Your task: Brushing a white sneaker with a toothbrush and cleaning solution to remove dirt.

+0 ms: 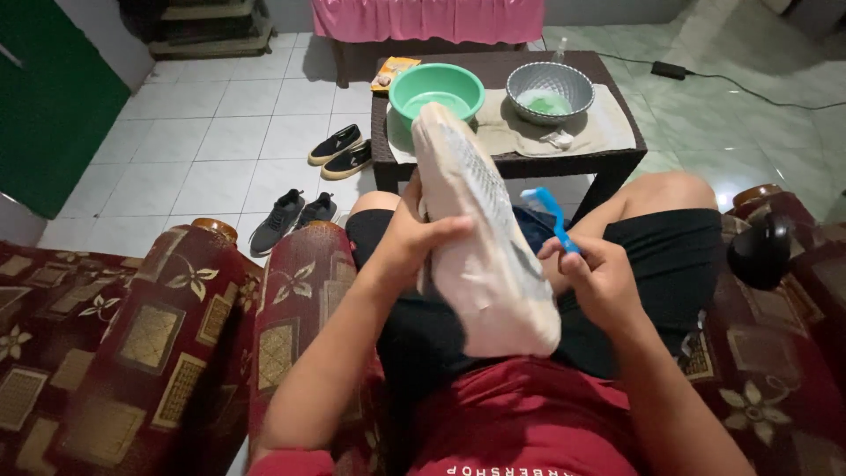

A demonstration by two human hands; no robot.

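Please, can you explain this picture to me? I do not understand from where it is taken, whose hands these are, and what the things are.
The one picture comes from a camera worn on a person's head, looking down at their own lap while they sit on a patterned red sofa. The left hand holds a pale shoe with its sole turned up. The right hand grips a blue toothbrush beside it. On the dark low table ahead stand a green basin and a grey basin on a cloth. Two pairs of dark shoes lie on the white tiled floor.

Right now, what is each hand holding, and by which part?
The left hand grips a pale shoe, sole up, by its side near the middle. The right hand holds a blue toothbrush by its handle.
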